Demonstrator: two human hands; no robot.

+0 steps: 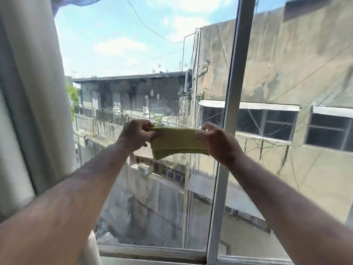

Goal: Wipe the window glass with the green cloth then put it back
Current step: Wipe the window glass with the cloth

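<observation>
A green cloth (176,141), folded into a short band, is stretched flat between both hands in front of the window glass (133,77). My left hand (136,135) pinches its left end between thumb and fingers. My right hand (219,141) grips its right end the same way. Both arms reach forward from the lower corners. The cloth hangs at mid height, just left of the white window frame bar (232,104); whether it touches the pane I cannot tell.
A pale curtain (28,92) hangs along the left side. The white sill and lower frame (152,253) run along the bottom. A second pane (296,92) lies right of the bar. Concrete buildings and cables show outside.
</observation>
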